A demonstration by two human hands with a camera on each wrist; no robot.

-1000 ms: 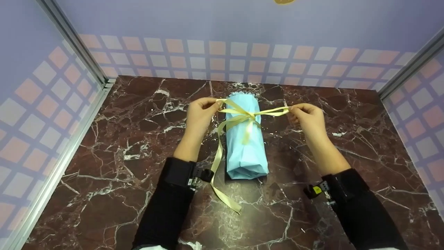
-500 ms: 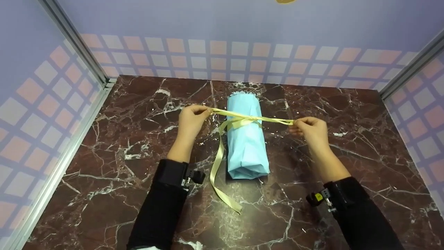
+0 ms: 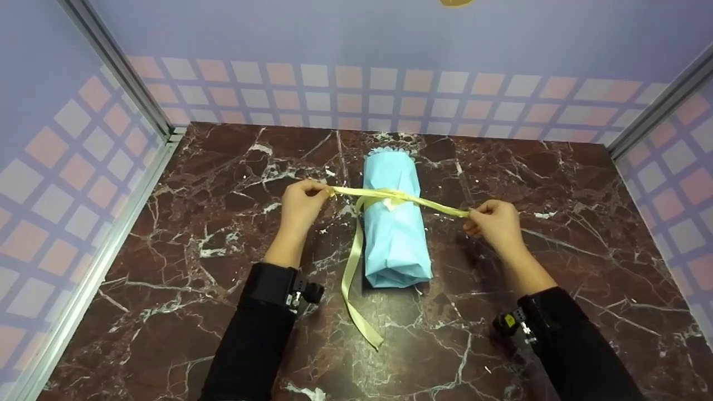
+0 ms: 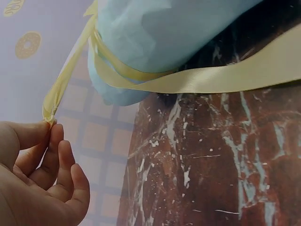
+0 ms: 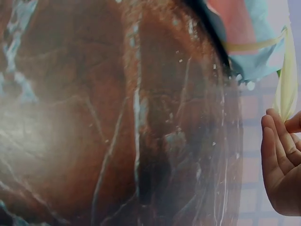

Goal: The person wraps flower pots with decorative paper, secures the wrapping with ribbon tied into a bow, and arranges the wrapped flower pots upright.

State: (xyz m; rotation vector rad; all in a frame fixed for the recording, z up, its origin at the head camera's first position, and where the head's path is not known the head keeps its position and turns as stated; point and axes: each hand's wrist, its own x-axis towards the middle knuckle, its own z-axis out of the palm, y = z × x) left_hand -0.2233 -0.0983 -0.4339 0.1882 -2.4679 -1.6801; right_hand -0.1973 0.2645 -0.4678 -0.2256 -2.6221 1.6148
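Observation:
A bundle wrapped in light blue paper (image 3: 396,239) lies lengthwise on the dark marbled table. Round its upper part runs a yellow ribbon (image 3: 384,193), gathered in a knot on top. My left hand (image 3: 302,203) pinches one part of the ribbon between thumb and fingertips, left of the bundle. On the other side my right hand (image 3: 497,223) pinches another part, and the ribbon stretches taut between both hands across the bundle. In the left wrist view the pinched ribbon (image 4: 70,70) looks folded into a loop. The right wrist view shows ribbon (image 5: 287,80) rising from the right fingertips.
A loose ribbon tail (image 3: 350,278) hangs down left of the bundle and curls onto the table (image 3: 184,312). Panels with checked bands (image 3: 367,94) stand at the back and on both sides. Small white specks lie scattered near the bundle.
My hands have drawn toward the near side, the left also outward. The ribbon loops between them have pulled tight and the knot has flattened against the bundle. The bundle has stayed put.

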